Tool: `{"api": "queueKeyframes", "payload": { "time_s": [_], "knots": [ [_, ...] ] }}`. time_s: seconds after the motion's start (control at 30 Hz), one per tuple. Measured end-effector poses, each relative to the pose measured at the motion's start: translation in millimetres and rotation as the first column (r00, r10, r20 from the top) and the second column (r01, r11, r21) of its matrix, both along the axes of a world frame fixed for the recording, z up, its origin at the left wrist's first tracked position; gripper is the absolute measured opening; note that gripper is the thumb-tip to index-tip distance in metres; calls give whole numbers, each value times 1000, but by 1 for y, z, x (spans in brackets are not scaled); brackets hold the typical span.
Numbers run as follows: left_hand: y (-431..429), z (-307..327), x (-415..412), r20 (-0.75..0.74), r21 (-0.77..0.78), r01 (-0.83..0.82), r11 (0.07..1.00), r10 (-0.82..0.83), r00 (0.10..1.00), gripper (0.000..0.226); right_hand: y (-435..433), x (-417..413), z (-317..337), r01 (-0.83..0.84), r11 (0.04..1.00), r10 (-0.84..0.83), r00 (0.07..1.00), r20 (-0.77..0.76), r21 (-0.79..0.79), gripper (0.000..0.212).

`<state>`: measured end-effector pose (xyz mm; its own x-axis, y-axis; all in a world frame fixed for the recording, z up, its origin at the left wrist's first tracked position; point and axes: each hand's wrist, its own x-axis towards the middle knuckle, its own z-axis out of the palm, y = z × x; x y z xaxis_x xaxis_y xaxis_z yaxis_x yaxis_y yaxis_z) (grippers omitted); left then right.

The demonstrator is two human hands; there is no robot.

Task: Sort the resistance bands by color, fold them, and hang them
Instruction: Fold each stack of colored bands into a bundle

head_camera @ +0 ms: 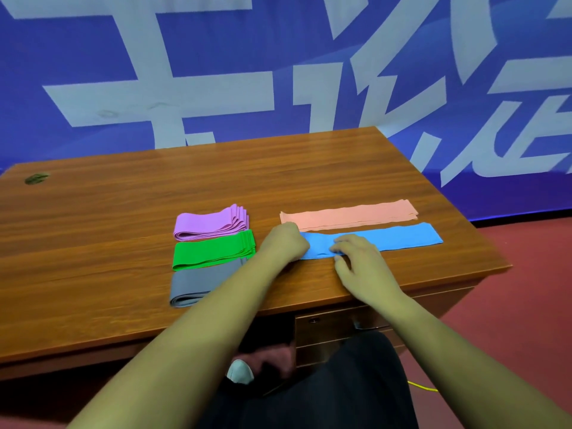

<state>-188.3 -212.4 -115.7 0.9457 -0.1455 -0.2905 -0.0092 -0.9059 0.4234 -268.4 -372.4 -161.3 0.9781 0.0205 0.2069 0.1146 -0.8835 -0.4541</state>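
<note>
A long blue band (390, 239) lies flat across the right part of the wooden desk (123, 193). My left hand (283, 243) grips its left end with curled fingers. My right hand (356, 255) pinches the band's near edge just to the right of the left hand. Behind the blue band lies a long peach band (349, 216), stretched out flat. On the left sit three folded stacks: purple (207, 226) at the back, green (210, 252) in the middle, grey (198, 283) nearest, partly hidden by my left forearm.
The desk's front edge runs just below my hands, with drawers (334, 332) beneath on the right. A blue banner (216, 57) with white characters stands behind the desk. Red floor (510, 305) lies to the right, with a yellow cable (424, 387) on it.
</note>
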Motion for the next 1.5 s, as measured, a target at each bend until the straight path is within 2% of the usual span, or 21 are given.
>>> {"api": "queueKeyframes", "payload": {
  "time_s": [0.17,0.27,0.33,0.37,0.4,0.43,0.47,0.5,0.57,0.63,0.77,0.83,0.9,1.03,1.1,1.2,1.23,1.3,1.37,1.4,1.5],
  "knots": [
    [16,9,1,-27,-228,-42,973,37,999,17,11,2,9,-8,997,9,1000,-16,71,26],
    [37,22,-2,50,-259,-51,964,66,997,5,25,5,18,-35,983,52,994,-93,182,23],
    [49,28,-5,83,-273,-48,961,73,994,3,37,10,30,14,952,22,993,-115,304,21],
    [52,29,-7,92,-280,-40,959,69,993,6,41,13,37,68,900,-8,990,-139,430,21],
    [51,30,-9,96,-287,-22,958,51,994,10,44,16,44,141,788,-19,979,-205,600,22],
    [49,30,-12,91,-303,12,953,17,996,13,47,21,50,225,620,12,955,-296,752,25],
    [45,28,-14,76,-333,54,941,-30,997,14,48,26,54,307,449,74,923,-378,839,31],
    [42,26,-16,61,-369,97,924,-80,995,19,47,30,55,371,326,126,895,-429,870,39],
    [38,19,-19,56,-411,180,894,-172,983,36,43,35,54,432,242,146,869,-473,869,54],
    [38,11,-16,90,-413,243,878,-226,970,43,36,36,52,434,227,130,873,-469,872,47],
    [38,4,-14,180,-411,309,858,-256,950,38,29,35,50,445,304,96,865,-492,842,19],
    [38,0,-15,271,-402,345,848,-250,929,42,28,37,55,462,306,68,862,-503,833,19],
    [38,-5,-15,338,-435,374,819,-237,911,55,24,39,66,460,283,82,863,-499,842,28],
    [29,-10,-15,262,-538,401,741,-306,915,76,14,39,93,411,199,249,857,-451,890,21],
    [23,-15,-16,231,-604,355,714,-269,935,70,9,39,102,401,152,306,850,-429,903,22],
    [18,-24,-17,180,-698,259,668,-188,966,47,0,39,106,408,90,310,855,-415,908,21],
    [17,-26,-17,160,-722,244,648,-187,969,45,-2,38,106,413,75,299,859,-416,908,20],
    [14,-30,-17,123,-756,231,613,-214,969,61,-6,36,103,436,40,284,858,-429,899,21],
    [9,-32,-18,106,-763,217,608,-213,971,79,-6,34,100,454,44,283,849,-447,890,21],
    [7,-33,-18,112,-761,210,614,-194,974,80,-6,34,99,456,56,286,845,-452,888,21],
    [0,-34,-19,154,-747,209,631,-141,978,61,-4,34,101,440,88,285,849,-446,894,17]
  ]
}}
